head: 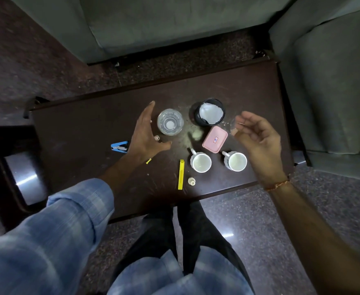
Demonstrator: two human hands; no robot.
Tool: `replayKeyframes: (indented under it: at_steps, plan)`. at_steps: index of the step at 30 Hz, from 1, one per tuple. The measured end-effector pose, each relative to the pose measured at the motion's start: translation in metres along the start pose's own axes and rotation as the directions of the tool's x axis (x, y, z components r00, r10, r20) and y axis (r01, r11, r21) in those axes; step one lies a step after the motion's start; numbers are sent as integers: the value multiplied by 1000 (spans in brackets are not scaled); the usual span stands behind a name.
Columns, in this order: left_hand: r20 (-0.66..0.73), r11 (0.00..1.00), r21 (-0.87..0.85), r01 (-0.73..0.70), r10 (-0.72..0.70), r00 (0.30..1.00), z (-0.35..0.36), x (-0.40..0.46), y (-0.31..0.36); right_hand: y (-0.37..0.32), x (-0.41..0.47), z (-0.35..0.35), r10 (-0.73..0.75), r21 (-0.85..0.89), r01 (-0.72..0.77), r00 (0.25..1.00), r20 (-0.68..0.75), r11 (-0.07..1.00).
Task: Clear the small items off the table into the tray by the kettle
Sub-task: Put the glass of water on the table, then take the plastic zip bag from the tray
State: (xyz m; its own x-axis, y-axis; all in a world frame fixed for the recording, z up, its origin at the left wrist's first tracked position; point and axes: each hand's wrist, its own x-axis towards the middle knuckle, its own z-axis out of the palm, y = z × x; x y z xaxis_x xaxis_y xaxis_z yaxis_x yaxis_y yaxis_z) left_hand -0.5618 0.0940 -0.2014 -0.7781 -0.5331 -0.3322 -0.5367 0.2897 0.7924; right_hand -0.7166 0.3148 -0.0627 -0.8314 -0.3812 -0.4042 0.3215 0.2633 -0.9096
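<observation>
Yellow plastic strip [181,174], a cream cap [191,181] beside it, a blue clip [119,146] to the left: the small items lie scattered on the dark table [79,124]. We see no tray or kettle. Our left hand [146,135] hovers spread wide just beside the glass [170,122]; a careless sweep could tip it. Right hand [257,137], loosely curled and holding nothing, hangs over the right-hand cup [235,161].

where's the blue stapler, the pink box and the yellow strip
blue stapler [119,146], head view, middle of its body
pink box [215,139], head view, centre of its lid
yellow strip [181,174], head view, midway along its length
</observation>
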Motion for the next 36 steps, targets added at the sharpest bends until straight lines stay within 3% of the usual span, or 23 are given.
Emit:
replayKeyframes:
  at_steps: [7, 11, 18, 23, 30, 36]
  plan:
    - [-70, 995, -96, 6, -12, 997, -32, -43, -20, 6, -11, 45, 66, -53, -61, 992, 105, 997]
    - [-44, 988, -141, 56, -63, 997, -48, -78, -16, -5, -19, 60, 36, -74, -27, 991, 125, 997]
    - [-95, 990, -141, -17, 4, 995, -101, -114, 22, -46, -49, 77, -59, -44, 69, 980, 191, 997]
    - [-215, 991, -113, -78, 53, 975, -140, -136, 59, -79, -68, 104, -147, -9, 155, 950, 276, 988]
    - [-483, 986, -153, -60, -22, 875, -178, -203, 90, -110, -88, 161, -214, 43, 222, 843, 493, 974]
    - [-617, 982, -184, -31, -91, 781, -219, -267, 79, -120, -127, 219, -239, 31, 284, 738, 631, 958]
